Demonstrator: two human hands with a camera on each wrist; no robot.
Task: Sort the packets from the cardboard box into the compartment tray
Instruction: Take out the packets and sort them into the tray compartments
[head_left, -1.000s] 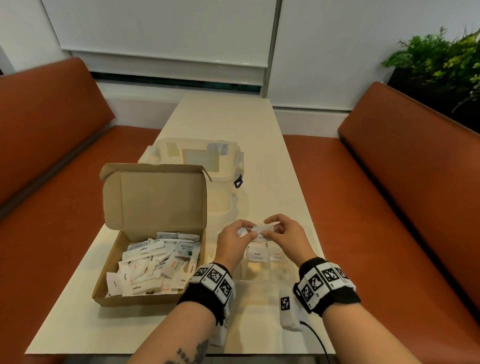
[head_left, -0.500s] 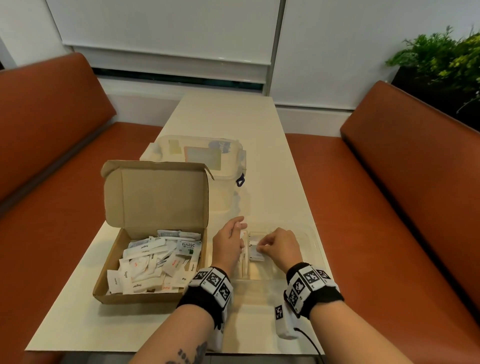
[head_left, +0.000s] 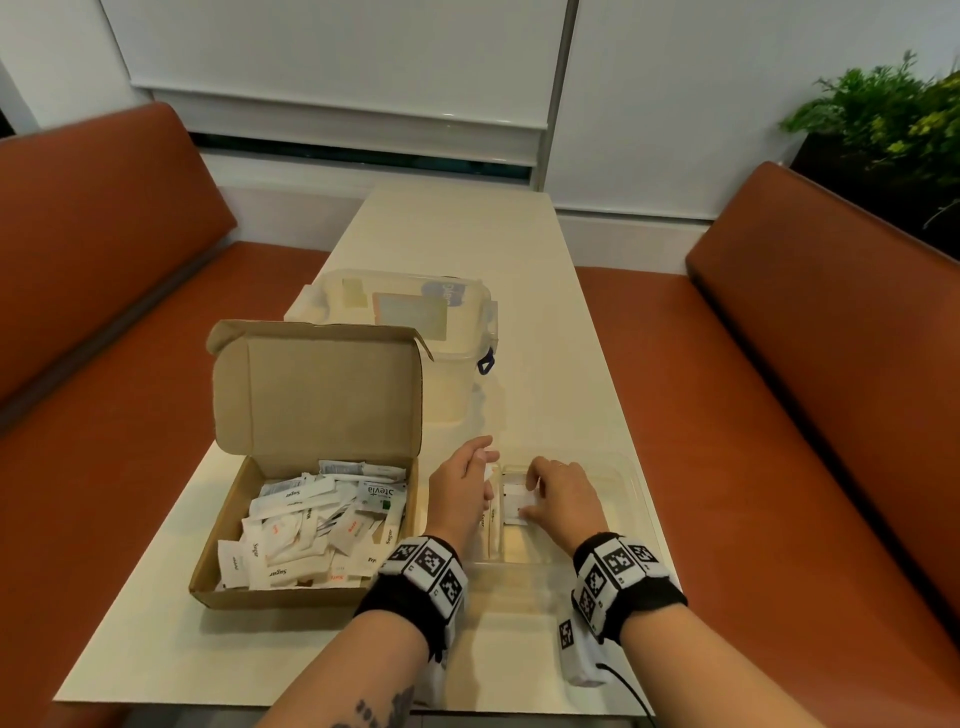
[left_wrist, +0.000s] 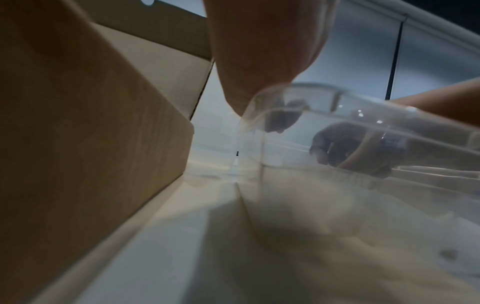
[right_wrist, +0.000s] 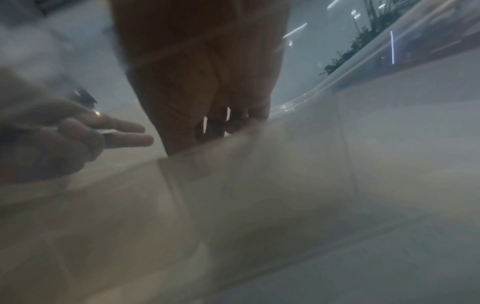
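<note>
A clear plastic compartment tray (head_left: 631, 483) sits on the cream surface (head_left: 545, 291) just right of an open cardboard box (head_left: 228, 561), whose lid stands upright at the back. The box holds a loose heap of white packets (head_left: 306, 535); several read "Sugar", one "Stevia" and some carry red print. The right hand (head_left: 563, 501) reaches down into the tray with its fingers curled, the fingertips on a white packet (head_left: 514, 506) lying in a compartment in the left part of the tray. Whether those fingers pinch the packet or only press on it cannot be told, as the right wrist view is blurred and shows just the palm (right_wrist: 202, 82) and fingertips against the tray's clear wall. The left hand (head_left: 465, 491) rests at the tray's left edge, between box and tray, its fingers straight and loosely spread and holding nothing; through the clear plastic the right wrist view shows them extended (right_wrist: 122, 131). A thin packet marked "Sugar" (head_left: 487, 519) lies in the narrow leftmost compartment beside that hand. Behind the box stands a clear lidded storage container (head_left: 452, 384) with a dark latch. Orange benches (head_left: 831, 415) flank the surface on both sides, and a green plant (head_left: 883, 119) stands at the far right.
</note>
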